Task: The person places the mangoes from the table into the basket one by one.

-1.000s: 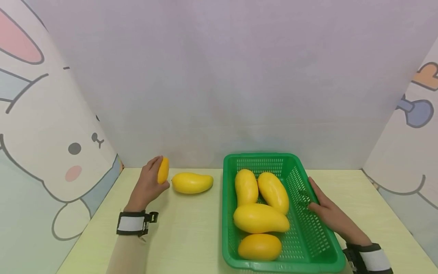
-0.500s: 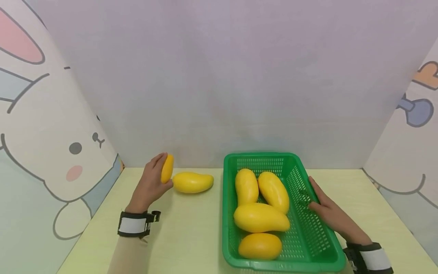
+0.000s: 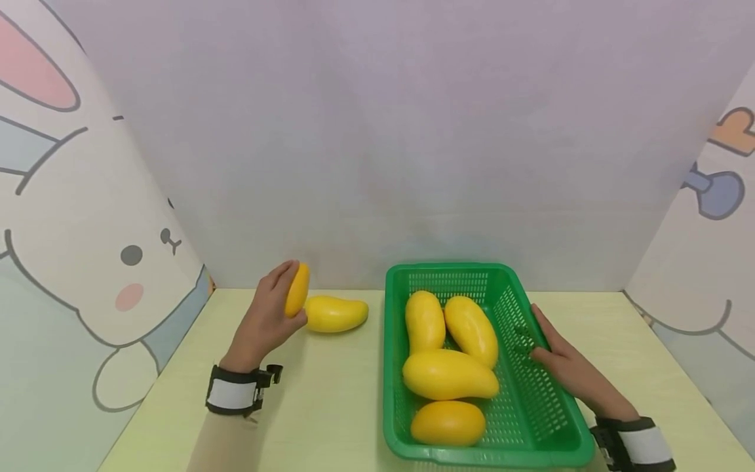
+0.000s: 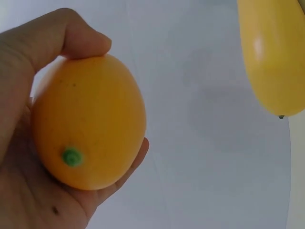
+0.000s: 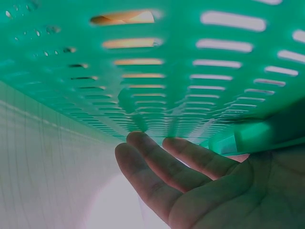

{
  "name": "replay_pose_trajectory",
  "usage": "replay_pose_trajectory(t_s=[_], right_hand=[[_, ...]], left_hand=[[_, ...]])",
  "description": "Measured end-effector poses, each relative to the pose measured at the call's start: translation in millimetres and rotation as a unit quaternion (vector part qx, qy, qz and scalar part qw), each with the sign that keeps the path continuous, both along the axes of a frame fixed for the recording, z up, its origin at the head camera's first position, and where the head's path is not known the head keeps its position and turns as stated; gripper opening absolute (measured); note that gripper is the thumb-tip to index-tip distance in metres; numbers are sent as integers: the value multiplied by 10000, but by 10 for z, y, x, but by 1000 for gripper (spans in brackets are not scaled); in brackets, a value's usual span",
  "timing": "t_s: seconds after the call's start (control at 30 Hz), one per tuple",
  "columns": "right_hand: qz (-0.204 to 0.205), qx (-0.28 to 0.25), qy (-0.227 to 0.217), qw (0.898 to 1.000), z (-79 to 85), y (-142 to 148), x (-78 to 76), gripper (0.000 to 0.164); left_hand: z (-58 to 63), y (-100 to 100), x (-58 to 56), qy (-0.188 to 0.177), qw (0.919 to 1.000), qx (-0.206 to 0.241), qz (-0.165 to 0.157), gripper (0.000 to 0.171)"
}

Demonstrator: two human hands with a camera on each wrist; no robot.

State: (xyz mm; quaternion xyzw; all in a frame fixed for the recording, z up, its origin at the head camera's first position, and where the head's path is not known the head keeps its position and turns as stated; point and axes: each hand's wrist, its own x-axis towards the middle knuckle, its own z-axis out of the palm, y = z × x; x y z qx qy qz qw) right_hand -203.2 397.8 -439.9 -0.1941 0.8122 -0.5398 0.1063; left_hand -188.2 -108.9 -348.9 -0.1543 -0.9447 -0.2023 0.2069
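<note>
My left hand (image 3: 267, 326) grips an orange-yellow mango (image 3: 297, 290) above the table, left of the basket. In the left wrist view the thumb lies over this mango (image 4: 95, 119), which has a green stem nub. A yellow mango (image 3: 337, 314) lies on the table just right of that hand, partly hidden behind it. The green plastic basket (image 3: 389, 367) contains several yellow mangoes (image 3: 451, 375) and an orange-yellow one (image 3: 448, 423) at its near end. My right hand (image 3: 569, 370) holds the basket's right side, thumb over the rim. Its fingers (image 5: 152, 167) lie outside, beneath the slotted wall.
The pale yellow table (image 3: 324, 400) ends at a plain light back wall (image 3: 330, 196). Side walls with cartoon rabbit prints (image 3: 88, 262) stand on the left and right. The basket takes up the table's centre-right.
My left hand has moved slightly right and up with the orange-yellow mango, now covering the end of the yellow mango on the table. The right hand and basket stay in place.
</note>
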Motion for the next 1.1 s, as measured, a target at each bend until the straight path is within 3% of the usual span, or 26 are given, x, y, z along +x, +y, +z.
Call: replay_pose_trajectory(t_s=[0.53, 0.9, 1.1], right_hand=[[-61, -8, -24, 10000, -24, -12, 1, 80], [-33, -82, 16, 10000, -20, -12, 9, 81], [-36, -79, -14, 10000, -21, -7, 4, 81]], left_hand=[[21, 129, 52, 406, 9985, -121, -339, 68], [79, 227, 105, 339, 9984, -100, -439, 69], [111, 330, 138, 475, 9968, -120, -637, 70]])
